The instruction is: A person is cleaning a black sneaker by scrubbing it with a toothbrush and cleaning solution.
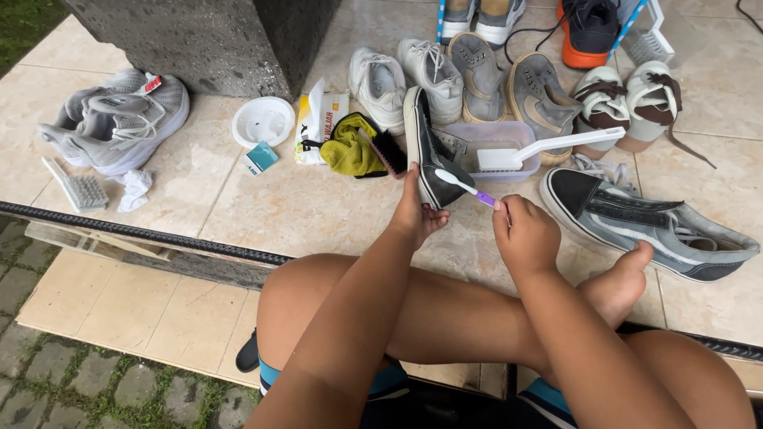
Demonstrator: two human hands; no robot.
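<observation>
- Far left on the tiles: grey sneakers (119,119), scrub brush (78,189), untouched.
- Centre: my left hand (416,214) clamped on the black shoe (429,147), held on edge, toe down.
- Right hand (524,237) closed on the toothbrush (465,186), bristles on the sole edge.
- Step, I judge: scrubbing the sole rim; next needs short strokes, steady shoe.
- Right: its mate (644,222) lies flat.

Black canvas sneaker with white sole (425,147) stands on edge between left hand (417,214) and clear plastic tub (493,137) behind it. White long-handled brush (548,148) lies in tub. Matching black sneaker (644,222) lies on tiled floor (302,206), right of right hand (524,238).
</observation>
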